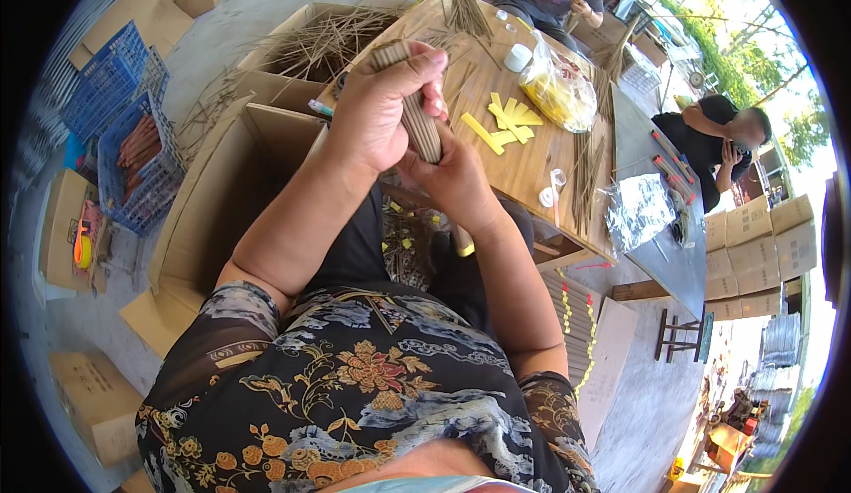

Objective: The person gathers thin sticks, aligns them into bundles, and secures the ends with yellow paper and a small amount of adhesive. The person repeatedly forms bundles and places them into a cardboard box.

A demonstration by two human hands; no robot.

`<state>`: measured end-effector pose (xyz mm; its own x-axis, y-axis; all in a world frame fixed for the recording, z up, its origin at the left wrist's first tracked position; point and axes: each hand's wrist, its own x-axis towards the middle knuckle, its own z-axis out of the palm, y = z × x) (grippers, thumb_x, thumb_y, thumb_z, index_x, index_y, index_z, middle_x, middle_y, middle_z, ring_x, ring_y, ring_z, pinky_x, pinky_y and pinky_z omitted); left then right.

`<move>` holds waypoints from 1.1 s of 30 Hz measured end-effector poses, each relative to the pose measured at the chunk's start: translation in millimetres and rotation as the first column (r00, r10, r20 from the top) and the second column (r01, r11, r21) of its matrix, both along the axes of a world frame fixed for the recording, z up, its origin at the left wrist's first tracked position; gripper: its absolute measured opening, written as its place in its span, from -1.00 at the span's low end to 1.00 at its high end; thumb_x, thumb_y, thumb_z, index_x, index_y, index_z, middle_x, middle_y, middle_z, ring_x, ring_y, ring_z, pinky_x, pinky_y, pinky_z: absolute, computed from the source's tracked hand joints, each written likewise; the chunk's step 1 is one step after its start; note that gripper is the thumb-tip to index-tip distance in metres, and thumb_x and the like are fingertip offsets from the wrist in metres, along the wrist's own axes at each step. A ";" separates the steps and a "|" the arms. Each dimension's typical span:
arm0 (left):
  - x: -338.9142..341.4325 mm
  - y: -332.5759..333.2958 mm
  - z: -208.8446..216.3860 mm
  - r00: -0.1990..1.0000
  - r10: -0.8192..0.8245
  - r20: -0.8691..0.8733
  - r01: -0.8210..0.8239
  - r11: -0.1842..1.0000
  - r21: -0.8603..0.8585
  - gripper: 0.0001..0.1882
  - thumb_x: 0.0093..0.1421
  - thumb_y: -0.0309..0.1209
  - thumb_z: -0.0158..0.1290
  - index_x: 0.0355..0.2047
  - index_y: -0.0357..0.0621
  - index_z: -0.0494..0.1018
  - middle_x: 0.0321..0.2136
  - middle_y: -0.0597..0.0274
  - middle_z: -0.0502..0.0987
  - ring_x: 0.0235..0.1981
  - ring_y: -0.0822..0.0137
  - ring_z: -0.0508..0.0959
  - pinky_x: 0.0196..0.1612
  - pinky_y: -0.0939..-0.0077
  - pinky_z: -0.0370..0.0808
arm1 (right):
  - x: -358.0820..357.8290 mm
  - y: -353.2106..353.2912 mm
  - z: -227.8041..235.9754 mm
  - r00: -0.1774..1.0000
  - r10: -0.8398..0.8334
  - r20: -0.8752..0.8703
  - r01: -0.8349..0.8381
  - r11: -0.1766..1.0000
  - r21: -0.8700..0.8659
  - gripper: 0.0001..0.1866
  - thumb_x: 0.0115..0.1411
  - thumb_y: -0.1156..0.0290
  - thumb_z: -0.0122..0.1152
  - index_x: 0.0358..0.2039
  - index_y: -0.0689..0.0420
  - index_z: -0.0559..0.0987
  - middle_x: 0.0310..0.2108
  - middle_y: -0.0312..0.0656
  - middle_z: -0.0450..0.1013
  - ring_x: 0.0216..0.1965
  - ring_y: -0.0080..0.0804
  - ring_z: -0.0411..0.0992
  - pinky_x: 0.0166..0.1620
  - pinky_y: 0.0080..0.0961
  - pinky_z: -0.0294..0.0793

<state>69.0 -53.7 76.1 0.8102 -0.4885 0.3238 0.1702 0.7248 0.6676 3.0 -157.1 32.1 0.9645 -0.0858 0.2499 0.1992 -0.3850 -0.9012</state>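
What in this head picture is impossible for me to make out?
- Bundle, head view: the left grip and right grip cover parts, so the sticks can't be counted.
- Yellow-tipped end, head view: the right grip hides whether it joins the bundle.
- Open box, head view: left forearm and shadow hide its bottom.
- Bag, head view: creased plastic blurs its yellow contents.

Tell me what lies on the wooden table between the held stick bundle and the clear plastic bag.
In the head view, several flat yellow strips lie loosely on the wooden table between the stick bundle and the bag.
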 end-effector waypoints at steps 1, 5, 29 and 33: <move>4.5 1.7 1.4 0.999 -0.054 0.006 0.053 0.997 0.063 -0.90 0.11 -0.39 0.02 -0.45 -0.15 0.38 -0.70 0.39 0.34 -0.72 0.53 0.30 -0.55 0.62 0.30 | -2.6 0.6 1.8 0.962 0.179 -0.208 -0.119 0.956 0.270 -0.75 0.02 0.34 0.21 -0.41 0.20 0.38 -0.67 -0.30 0.35 -0.68 -0.58 0.31 -0.59 -0.68 0.29; 29.8 8.0 -3.4 0.932 -0.360 0.026 0.360 0.933 0.011 -0.87 0.13 -0.36 -0.02 -0.42 -0.16 0.36 -0.74 0.44 0.27 -0.74 0.58 0.26 -0.58 0.67 0.25 | -14.3 1.1 5.3 0.818 0.492 -0.297 -0.187 0.716 0.672 -0.82 0.10 0.35 0.13 -0.49 0.17 0.40 -0.75 -0.41 0.24 -0.80 -0.69 0.16 -0.73 -0.76 0.13; 28.8 -12.6 -4.0 0.984 0.160 -0.076 -0.143 0.972 0.188 -0.91 0.09 -0.41 0.02 -0.49 -0.14 0.38 -0.83 0.46 0.19 -0.84 0.57 0.17 -0.72 0.65 0.16 | 2.7 9.7 -31.4 0.977 -0.116 -0.180 0.129 0.990 0.063 -0.72 0.05 0.30 0.15 -0.46 0.31 0.39 -0.66 -0.02 0.37 -0.59 -0.30 0.36 -0.44 -0.43 0.35; 25.7 -12.5 -10.0 0.986 0.159 -0.048 -0.148 0.973 0.180 -0.94 0.10 -0.44 0.01 -0.45 -0.15 0.39 -0.82 0.46 0.18 -0.85 0.58 0.15 -0.74 0.65 0.16 | 7.8 6.9 -36.2 0.995 -0.048 -0.093 0.049 0.999 0.012 -0.69 0.02 0.29 0.17 -0.41 0.31 0.41 -0.59 0.07 0.41 -0.46 -0.05 0.43 -0.37 -0.38 0.38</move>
